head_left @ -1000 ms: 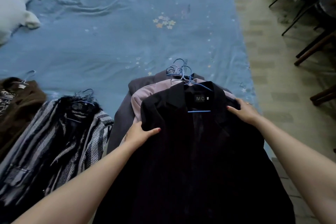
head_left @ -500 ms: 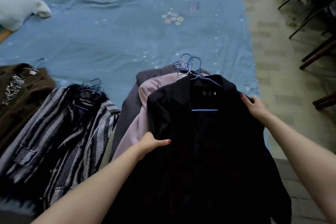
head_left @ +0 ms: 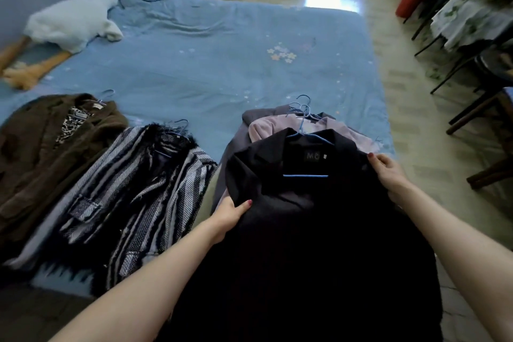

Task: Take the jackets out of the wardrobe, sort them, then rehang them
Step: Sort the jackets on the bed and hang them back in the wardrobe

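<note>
A black jacket point(head_left: 305, 216) on a blue hanger point(head_left: 305, 175) lies on top of a pile at the bed's near right corner. Under it show a pale pink jacket point(head_left: 277, 126) and a grey jacket point(head_left: 258, 116), each on a blue hanger. My left hand point(head_left: 230, 214) grips the black jacket's left edge below the shoulder. My right hand point(head_left: 388, 172) pinches its right shoulder. A striped black-and-white jacket point(head_left: 133, 194) lies to the left, and a brown coat point(head_left: 41, 153) lies at the far left.
The blue bedspread point(head_left: 208, 64) spreads out beyond the jackets. A white plush toy point(head_left: 72, 22) lies at the bed's far left. Chairs point(head_left: 485, 119) and a cloth-covered table point(head_left: 466, 16) stand on the tiled floor at the right, with a red container point(head_left: 408, 0) near them.
My left hand has slid down the black jacket's left edge and taken hold of it. My right hand moved out to the right shoulder. The view has pulled back and up.
</note>
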